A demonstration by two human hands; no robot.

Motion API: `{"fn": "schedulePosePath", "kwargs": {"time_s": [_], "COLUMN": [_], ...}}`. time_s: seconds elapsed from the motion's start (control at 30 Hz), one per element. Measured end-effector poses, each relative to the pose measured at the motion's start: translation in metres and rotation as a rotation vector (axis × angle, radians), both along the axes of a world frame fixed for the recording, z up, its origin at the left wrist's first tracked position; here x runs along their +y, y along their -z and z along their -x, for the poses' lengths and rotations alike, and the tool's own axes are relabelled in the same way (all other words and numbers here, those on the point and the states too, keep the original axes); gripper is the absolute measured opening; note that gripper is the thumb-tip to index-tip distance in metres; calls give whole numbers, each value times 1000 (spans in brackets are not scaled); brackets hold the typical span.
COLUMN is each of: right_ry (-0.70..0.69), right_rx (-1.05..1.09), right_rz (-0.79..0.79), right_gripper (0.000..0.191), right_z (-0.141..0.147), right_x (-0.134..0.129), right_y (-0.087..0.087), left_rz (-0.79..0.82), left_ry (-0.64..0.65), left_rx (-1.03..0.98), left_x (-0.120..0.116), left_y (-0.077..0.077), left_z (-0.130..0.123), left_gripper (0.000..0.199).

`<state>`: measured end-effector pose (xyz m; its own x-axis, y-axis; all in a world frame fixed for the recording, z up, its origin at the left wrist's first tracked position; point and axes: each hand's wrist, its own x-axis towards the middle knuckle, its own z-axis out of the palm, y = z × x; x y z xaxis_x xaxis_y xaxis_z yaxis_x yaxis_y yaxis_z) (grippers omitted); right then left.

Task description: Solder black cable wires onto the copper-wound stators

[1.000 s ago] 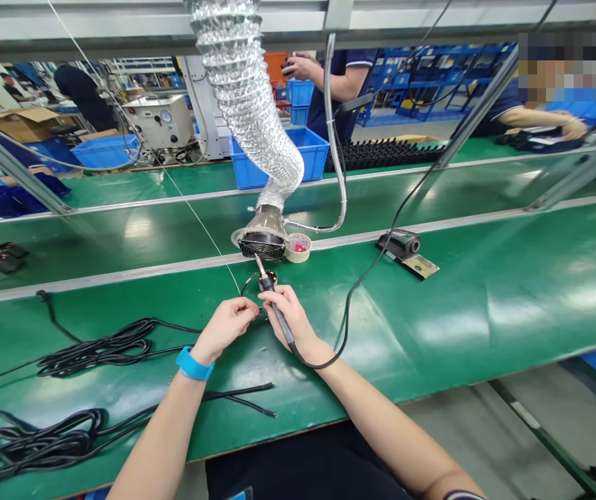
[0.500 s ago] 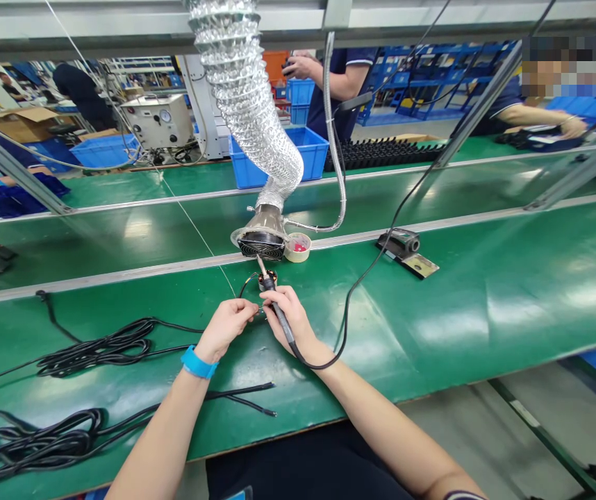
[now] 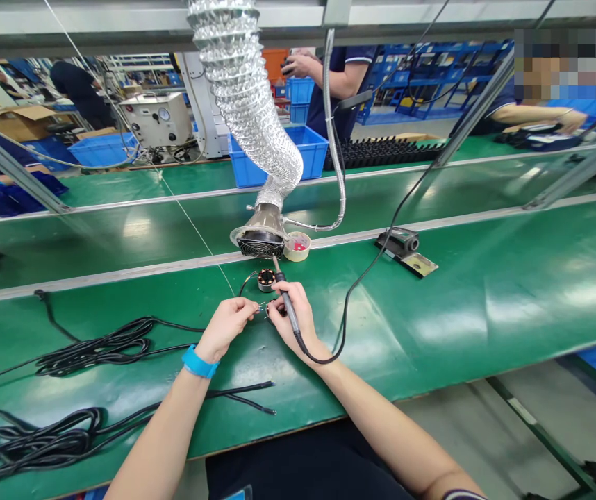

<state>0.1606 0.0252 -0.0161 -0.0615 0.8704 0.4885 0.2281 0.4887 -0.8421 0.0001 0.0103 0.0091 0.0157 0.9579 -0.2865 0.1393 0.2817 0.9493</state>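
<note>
My right hand (image 3: pixel 294 316) is closed around a soldering iron (image 3: pixel 290 311), its tip pointing up and away from me. The same fingers also pinch a small dark round part (image 3: pixel 273 305), mostly hidden by the hand. Just left of it, my left hand (image 3: pixel 233 321) pinches the thin wire ends of a black cable (image 3: pixel 186 328); the wire tips lie close to that part. Beyond both hands a motor stator (image 3: pixel 266 280) with copper windings rests on the green bench, a dark lead running from its left side.
A fume extractor (image 3: pixel 260 243) on a foil duct hangs beyond the hands, beside a tape roll (image 3: pixel 297 246). The iron's stand (image 3: pixel 407 251) is at right. Coiled black cables (image 3: pixel 94 351) lie at left. Across the bench, a person (image 3: pixel 337 90) stands behind a blue bin (image 3: pixel 308 149).
My right hand has shifted slightly right with the soldering iron, away from my left hand. The stator and the small dark part now show more clearly. My left hand stays almost still.
</note>
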Motion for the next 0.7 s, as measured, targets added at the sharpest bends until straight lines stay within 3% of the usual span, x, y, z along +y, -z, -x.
{"fn": "schedulePosePath", "kwargs": {"time_s": [0.7], "right_ry": [55], "right_rx": [131], "right_rz": [91], "right_gripper": [24], "right_z": [-3], "right_x": [-9], "right_y": [-5], "left_rz": [43], "left_ry": [49], "left_rx": [-46], "left_x": [0], "left_y": [1], "left_z": [-1], "left_gripper": [40]}}
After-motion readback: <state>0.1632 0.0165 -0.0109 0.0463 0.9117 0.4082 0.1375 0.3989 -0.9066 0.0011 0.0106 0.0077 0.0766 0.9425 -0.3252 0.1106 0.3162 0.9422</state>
